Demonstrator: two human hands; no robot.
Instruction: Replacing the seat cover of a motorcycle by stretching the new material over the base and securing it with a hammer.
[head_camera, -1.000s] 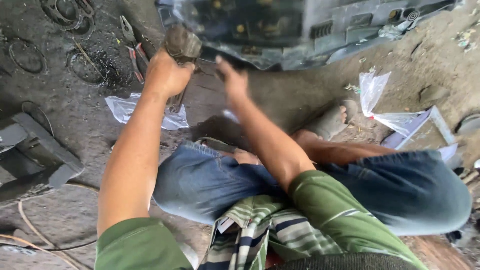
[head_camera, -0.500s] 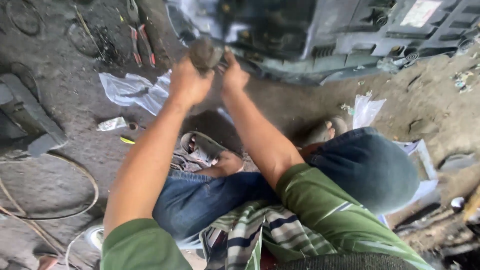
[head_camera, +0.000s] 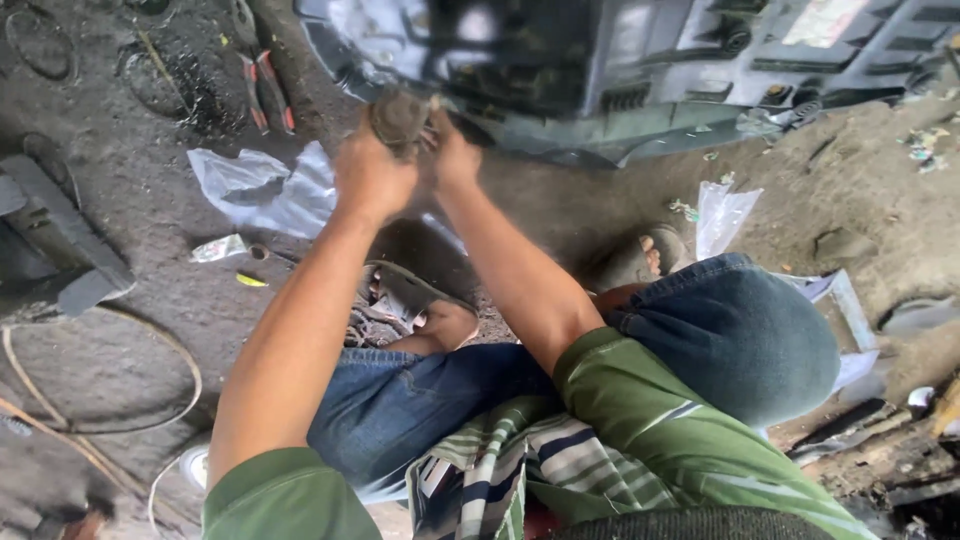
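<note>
A: What do the two hands hold?

B: The left hand (head_camera: 372, 172) is closed around a small dark grey lump (head_camera: 400, 115), maybe a dirty part or a rag; I cannot tell which. The right hand (head_camera: 452, 155) presses on the same lump from the other side, fingers bent on it. The lump is just under the edge of the big dark machine casing (head_camera: 640, 70).

A: What is around them?

B: A clear plastic bag (head_camera: 255, 188) lies on the dirt floor (head_camera: 120, 230) beside the left wrist. Red-handled pliers (head_camera: 268, 92) lie further up. A thin cable (head_camera: 120, 345) curves at the left. The knees in blue jeans (head_camera: 740, 330) are below, with a sandal (head_camera: 640, 262) near the casing.
</note>
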